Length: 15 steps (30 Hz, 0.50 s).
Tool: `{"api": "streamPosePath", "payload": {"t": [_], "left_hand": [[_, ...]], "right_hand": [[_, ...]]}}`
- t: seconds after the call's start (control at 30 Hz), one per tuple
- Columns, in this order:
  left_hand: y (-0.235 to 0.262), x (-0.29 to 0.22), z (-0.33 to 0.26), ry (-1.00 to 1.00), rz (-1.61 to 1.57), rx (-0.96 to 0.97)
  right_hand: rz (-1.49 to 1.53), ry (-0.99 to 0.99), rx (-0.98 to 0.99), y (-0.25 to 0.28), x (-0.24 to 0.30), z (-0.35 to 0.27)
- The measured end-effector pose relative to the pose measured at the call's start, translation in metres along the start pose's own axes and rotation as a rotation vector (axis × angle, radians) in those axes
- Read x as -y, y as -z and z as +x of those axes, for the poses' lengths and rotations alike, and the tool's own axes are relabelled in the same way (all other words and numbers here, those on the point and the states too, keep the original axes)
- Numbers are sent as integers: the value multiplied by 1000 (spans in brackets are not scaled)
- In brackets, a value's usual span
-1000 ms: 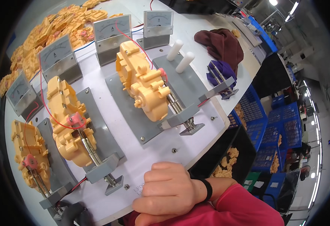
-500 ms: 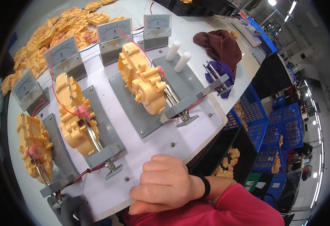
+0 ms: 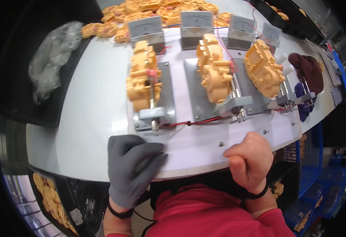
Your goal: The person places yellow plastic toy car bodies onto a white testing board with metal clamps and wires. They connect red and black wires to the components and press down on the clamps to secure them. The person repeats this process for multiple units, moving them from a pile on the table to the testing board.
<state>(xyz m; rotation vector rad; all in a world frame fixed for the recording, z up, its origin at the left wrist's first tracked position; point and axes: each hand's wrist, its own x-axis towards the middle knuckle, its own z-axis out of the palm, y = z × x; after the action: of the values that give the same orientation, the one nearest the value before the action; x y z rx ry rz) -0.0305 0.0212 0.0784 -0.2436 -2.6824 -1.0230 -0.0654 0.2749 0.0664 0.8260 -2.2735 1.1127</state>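
My left hand (image 3: 133, 168), in a grey glove, is closed at the table's front edge, below the left fixture; whatever its fingertips may hold is hidden. My bare right hand (image 3: 252, 160) makes a loose fist by the front edge at the right, with nothing visible in it. Beyond them, a left yellow plastic gearbox housing (image 3: 143, 77), a middle housing (image 3: 214, 75) and a right housing (image 3: 264, 71) stand on grey metal fixtures. Paired metal pins in a grey clamp block (image 3: 152, 114) meet the left housing. A small toggle switch (image 3: 221, 144) sits between my hands.
Several analog meters (image 3: 196, 29) stand behind the fixtures, wired in red and blue. A heap of yellow housings (image 3: 161, 15) lies beyond. Dark red cloth (image 3: 309, 71) and purple cloth (image 3: 301, 100) lie right. Clear plastic wrap (image 3: 56, 59) is at left; black bins flank the table below.
The view has swung left. My left hand has drawn away from the left fixture's lower end toward the front edge. My right fist has turned, with its thumb now toward me.
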Motion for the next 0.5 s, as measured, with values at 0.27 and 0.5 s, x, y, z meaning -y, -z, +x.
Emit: {"api": "streamPosePath", "payload": {"t": [0.27, 0.5], "left_hand": [[-4, 6, -5, -88, 9, -55], [-4, 8, -3, -148, 49, -63]], "right_hand": [[-52, 18, -53, -5, 4, 0], [-3, -2, -102, -7, 6, 0]]}}
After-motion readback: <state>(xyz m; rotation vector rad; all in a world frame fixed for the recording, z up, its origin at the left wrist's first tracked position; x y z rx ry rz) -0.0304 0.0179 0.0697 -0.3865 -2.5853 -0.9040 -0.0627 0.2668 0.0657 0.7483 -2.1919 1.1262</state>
